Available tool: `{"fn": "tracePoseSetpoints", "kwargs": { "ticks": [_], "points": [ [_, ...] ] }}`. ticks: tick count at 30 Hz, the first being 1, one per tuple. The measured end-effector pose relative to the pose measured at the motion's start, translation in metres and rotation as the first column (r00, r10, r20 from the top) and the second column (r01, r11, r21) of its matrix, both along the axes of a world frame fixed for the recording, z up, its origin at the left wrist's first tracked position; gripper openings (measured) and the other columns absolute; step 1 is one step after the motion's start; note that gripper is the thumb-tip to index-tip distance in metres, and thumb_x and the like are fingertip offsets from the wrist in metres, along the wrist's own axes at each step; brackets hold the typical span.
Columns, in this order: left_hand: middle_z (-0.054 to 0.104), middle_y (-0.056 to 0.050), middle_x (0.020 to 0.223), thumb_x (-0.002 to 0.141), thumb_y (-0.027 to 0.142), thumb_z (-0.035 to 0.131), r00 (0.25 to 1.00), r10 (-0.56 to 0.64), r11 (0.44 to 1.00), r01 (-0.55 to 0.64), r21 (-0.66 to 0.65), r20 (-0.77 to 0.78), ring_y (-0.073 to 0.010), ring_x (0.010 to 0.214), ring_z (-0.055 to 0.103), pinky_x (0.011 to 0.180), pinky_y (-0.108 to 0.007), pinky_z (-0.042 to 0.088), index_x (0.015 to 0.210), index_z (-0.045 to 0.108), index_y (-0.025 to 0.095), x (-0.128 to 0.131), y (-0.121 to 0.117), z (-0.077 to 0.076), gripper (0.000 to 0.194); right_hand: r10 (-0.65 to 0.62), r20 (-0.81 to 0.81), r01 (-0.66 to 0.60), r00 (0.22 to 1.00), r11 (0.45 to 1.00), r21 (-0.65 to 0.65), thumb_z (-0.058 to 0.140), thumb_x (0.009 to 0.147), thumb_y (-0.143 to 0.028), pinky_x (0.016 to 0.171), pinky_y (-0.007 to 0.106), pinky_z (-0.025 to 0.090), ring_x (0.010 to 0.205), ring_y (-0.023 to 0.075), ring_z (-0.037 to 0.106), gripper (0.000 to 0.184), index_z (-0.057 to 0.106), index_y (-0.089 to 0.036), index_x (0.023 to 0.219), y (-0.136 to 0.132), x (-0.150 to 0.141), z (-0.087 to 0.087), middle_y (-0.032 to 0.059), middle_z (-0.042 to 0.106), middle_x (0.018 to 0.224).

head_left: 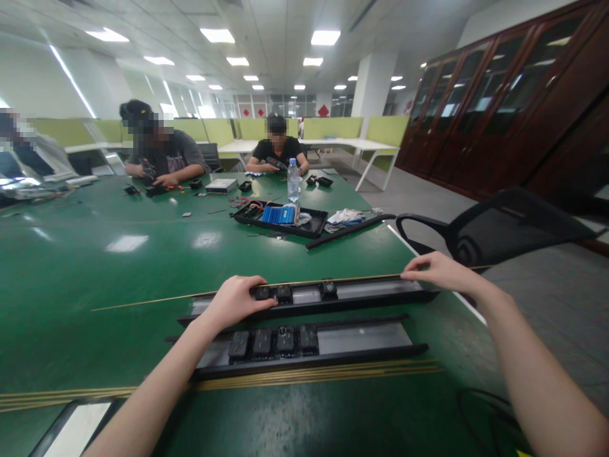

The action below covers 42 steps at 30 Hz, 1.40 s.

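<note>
A long thin brass rod [304, 284] runs along the far wall of a black channel strip [295, 311]. My left hand [240, 298] curls over that strip toward its left end, its fingertips at the rod and its thumb lower, beside a black socket module [262, 292]. Near the strip's right end, my right hand [432, 270] pinches the rod between thumb and fingers. Two more modules [284, 293] [328, 289] sit inside the far strip. Closer to me lies a second channel strip [364, 338], holding several black socket modules [261, 343] in its left half.
Several brass rods [323, 376] lie along the near side. A black-framed white panel [78, 428] is at lower left. Farther off are a black tray [314, 222] with a blue box, a water bottle [294, 184], gloves [345, 219] and two people working. A chair [499, 228] stands right.
</note>
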<state>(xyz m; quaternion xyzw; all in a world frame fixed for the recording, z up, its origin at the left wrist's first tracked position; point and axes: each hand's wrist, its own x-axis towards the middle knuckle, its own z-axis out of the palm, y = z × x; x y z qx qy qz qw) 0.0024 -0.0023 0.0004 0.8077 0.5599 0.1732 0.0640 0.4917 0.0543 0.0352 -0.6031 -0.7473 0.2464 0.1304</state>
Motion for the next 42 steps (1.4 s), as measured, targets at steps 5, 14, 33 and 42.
{"fn": "tracePoseSetpoints", "kwargs": {
  "ticks": [5, 14, 33, 42],
  "points": [
    [0.076, -0.004, 0.082, 0.075, 0.063, 0.064, 1.0, -0.005, 1.0, 0.005, 0.005, 0.009, -0.0225, 0.076, 0.07, 0.066, -0.026, 0.046, 0.091, 0.073, 0.023, 0.0, 0.0, 0.0, 0.044, -0.002, -0.002, 0.002, 1.0, 1.0, 0.003, 0.067, 0.071, -0.061, 0.075, 0.035, 0.05, 0.083, 0.0277, 0.067, 0.043, 0.078, -0.02, 0.082, -0.002, 0.005, 0.002, 0.0054, 0.075, 0.081],
    [0.076, -0.005, 0.083, 0.075, 0.064, 0.063, 1.0, 0.004, 1.0, -0.004, 0.006, 0.005, -0.0231, 0.077, 0.07, 0.066, -0.027, 0.046, 0.093, 0.073, 0.023, 0.001, -0.001, 0.002, 0.046, -0.039, -0.03, 0.038, 0.999, 0.999, -0.017, 0.069, 0.073, -0.059, 0.078, 0.036, 0.045, 0.085, 0.0293, 0.065, 0.044, 0.077, -0.017, 0.082, -0.006, 0.01, 0.005, 0.0109, 0.076, 0.085],
    [0.076, -0.005, 0.084, 0.075, 0.064, 0.063, 1.0, -0.001, 1.0, 0.001, 0.003, -0.005, -0.0233, 0.077, 0.07, 0.067, -0.027, 0.046, 0.093, 0.073, 0.023, 0.001, -0.001, 0.001, 0.046, -0.11, -0.075, 0.107, 0.991, 0.993, -0.041, 0.071, 0.071, -0.058, 0.081, 0.035, 0.046, 0.088, 0.0305, 0.065, 0.043, 0.077, -0.017, 0.083, -0.007, 0.028, 0.003, 0.0103, 0.076, 0.086],
    [0.076, -0.005, 0.085, 0.075, 0.065, 0.063, 1.0, 0.003, 1.0, -0.003, 0.007, -0.002, -0.0237, 0.079, 0.07, 0.068, -0.028, 0.046, 0.094, 0.072, 0.024, 0.0, 0.001, -0.001, 0.047, -0.221, -0.09, 0.227, 0.971, 0.971, 0.071, 0.07, 0.072, -0.055, 0.086, 0.035, 0.047, 0.093, 0.0314, 0.066, 0.04, 0.077, -0.02, 0.091, -0.007, 0.048, 0.002, 0.0097, 0.076, 0.096]
  ]
}}
